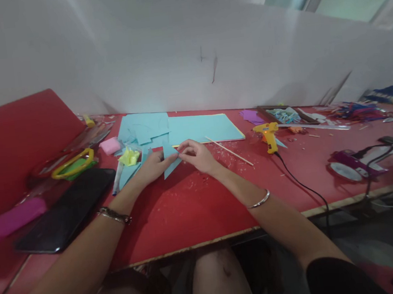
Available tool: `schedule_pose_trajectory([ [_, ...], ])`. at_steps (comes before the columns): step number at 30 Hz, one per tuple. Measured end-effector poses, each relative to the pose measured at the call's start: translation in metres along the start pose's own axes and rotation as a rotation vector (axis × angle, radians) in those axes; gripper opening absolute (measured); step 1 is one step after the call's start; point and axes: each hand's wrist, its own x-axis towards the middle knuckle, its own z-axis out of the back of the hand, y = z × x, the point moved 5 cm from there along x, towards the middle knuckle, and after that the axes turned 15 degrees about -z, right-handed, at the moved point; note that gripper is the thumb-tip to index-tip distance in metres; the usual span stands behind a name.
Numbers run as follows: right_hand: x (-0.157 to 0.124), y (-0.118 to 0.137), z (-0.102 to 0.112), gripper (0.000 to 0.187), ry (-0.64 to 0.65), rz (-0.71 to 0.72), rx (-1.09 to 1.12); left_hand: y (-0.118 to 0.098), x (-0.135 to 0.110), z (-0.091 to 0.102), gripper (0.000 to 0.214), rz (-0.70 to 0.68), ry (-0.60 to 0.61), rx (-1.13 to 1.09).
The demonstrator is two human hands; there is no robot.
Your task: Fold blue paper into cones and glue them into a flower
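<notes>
My left hand and my right hand meet over a small light-blue paper piece on the red table. Both hands pinch that piece, fingers closed on its edges. Behind them lies a large light-blue paper sheet with several cut blue scraps on its left. A thin wooden stick lies just right of my right hand.
A yellow glue gun with a black cord lies to the right. A black tablet, yellow-handled scissors, a pink eraser and a crumpled yellow scrap lie on the left. Craft clutter and a purple device sit at far right. A white wall stands behind.
</notes>
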Motion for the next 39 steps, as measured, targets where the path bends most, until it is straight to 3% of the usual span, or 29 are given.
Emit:
schedule_pose_trajectory([
  [6, 0.001, -0.001, 0.001, 0.015, -0.023, -0.021, 0.017, -0.004, 0.004, 0.001, 0.035, -0.085, -0.028, -0.099],
  [11, 0.0, -0.006, -0.006, 0.011, 0.09, -0.12, -0.033, -0.002, 0.005, 0.004, 0.03, -0.12, -0.063, -0.051],
  [17, 0.001, -0.007, -0.005, 0.018, 0.078, -0.148, -0.106, -0.003, 0.004, 0.008, 0.034, -0.14, -0.153, 0.095],
  [22, 0.002, -0.008, -0.003, 0.019, 0.047, -0.188, -0.153, -0.001, 0.004, 0.01, 0.036, -0.14, -0.2, 0.185],
  [26, 0.0, -0.006, -0.001, 0.019, 0.014, -0.183, -0.148, 0.002, 0.005, 0.01, 0.038, -0.149, -0.168, 0.159],
  [33, -0.001, -0.002, -0.006, 0.017, 0.131, -0.141, -0.124, 0.005, 0.004, 0.012, 0.035, -0.085, -0.183, 0.133],
  [39, -0.001, -0.002, -0.004, 0.014, 0.109, -0.141, -0.151, 0.004, 0.003, 0.015, 0.037, -0.065, -0.219, 0.154],
])
